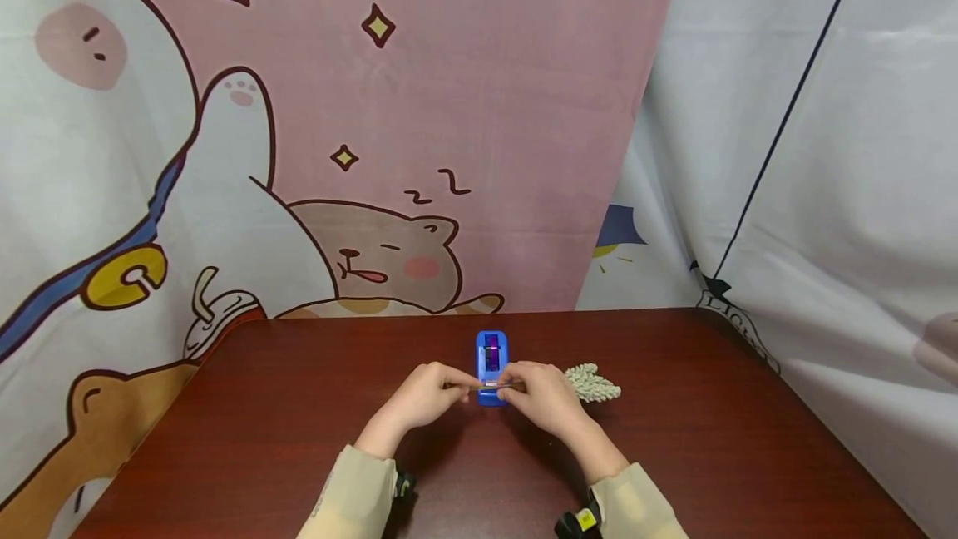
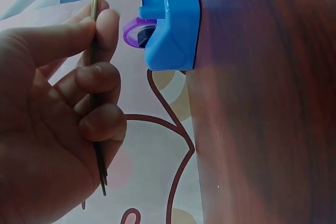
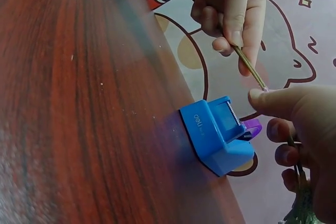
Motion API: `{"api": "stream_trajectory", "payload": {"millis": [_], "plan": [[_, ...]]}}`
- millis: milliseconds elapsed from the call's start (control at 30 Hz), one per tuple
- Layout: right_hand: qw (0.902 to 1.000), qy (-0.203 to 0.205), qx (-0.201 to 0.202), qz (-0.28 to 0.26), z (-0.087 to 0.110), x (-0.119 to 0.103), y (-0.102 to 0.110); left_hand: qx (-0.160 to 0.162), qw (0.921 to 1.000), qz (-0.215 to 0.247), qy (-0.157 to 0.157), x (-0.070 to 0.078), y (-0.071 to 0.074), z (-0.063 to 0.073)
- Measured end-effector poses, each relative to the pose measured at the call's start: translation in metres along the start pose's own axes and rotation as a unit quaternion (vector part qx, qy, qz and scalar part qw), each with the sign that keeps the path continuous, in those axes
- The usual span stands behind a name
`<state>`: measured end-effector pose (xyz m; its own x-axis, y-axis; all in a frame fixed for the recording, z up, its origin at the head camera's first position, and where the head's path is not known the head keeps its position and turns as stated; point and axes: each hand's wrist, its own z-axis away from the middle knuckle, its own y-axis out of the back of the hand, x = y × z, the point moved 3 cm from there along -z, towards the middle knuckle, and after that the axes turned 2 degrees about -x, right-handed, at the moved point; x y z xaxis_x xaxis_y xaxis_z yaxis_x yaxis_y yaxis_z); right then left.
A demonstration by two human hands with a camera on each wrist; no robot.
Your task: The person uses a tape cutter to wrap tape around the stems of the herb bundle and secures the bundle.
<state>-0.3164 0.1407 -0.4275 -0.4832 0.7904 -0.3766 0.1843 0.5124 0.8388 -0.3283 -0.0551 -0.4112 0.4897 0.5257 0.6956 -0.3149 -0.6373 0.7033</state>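
Observation:
Both hands hold a thin-stemmed sprig sideways in front of a blue tape dispenser (image 1: pixel 481 360). Its pale, knobbly flower head (image 1: pixel 594 383) sticks out beyond the right hand. My left hand (image 1: pixel 428 393) grips the stem ends, fingers curled round the brown stems (image 2: pixel 95 3), whose tips poke out below the palm. My right hand (image 1: pixel 550 396) pinches the stems between thumb and fingers; in the right wrist view the head (image 3: pixel 303 208) hangs under that palm. A small pinkish patch shows on the stems (image 3: pixel 251 69) at the right thumb. A purple tape core (image 3: pixel 252 128) sits in the dispenser.
Everything is on or above a dark red-brown wooden table (image 1: pixel 299 406). Behind its back edge hangs a pink and white cartoon cloth (image 1: pixel 486 90), with white cloth (image 1: pixel 838 148) on the right. Dark wrist devices (image 1: pixel 578 522) are strapped at the sleeves.

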Motion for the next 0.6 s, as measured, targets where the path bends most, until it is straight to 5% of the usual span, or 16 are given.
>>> {"api": "stream_trajectory", "payload": {"millis": [600], "plan": [[0.9975,-0.035,-0.017,-0.060,-0.0010,0.0033,0.0025,0.012,0.9997,-0.023,0.002,-0.0004,-0.0028,-0.0001]]}}
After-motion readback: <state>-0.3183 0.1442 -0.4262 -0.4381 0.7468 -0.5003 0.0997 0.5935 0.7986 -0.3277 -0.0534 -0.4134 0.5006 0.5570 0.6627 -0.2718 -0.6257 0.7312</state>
